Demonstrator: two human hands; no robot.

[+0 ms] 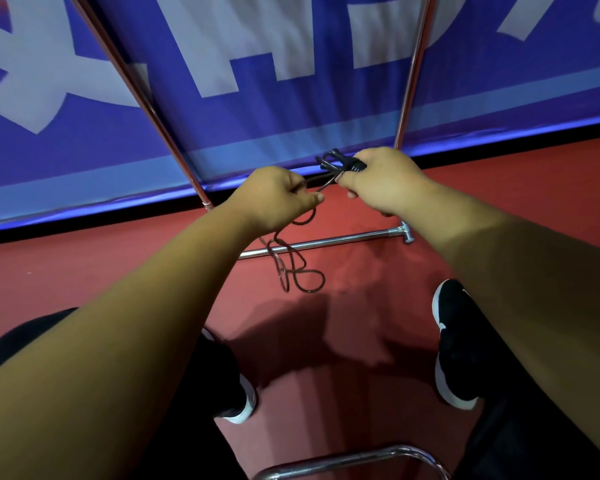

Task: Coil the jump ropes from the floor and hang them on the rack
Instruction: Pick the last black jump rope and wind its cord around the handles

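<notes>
The thin dark jump rope [293, 258] is held above the red floor [84, 271], so its slack loops hang free for coiling, in front of the chrome tubular rack [326, 242]. The right hand [385, 180] is closed around the black handles [340, 162]; the left hand [274, 199] pinches the cord just beside it. Both forearms extend forward, knuckles upward.
</notes>
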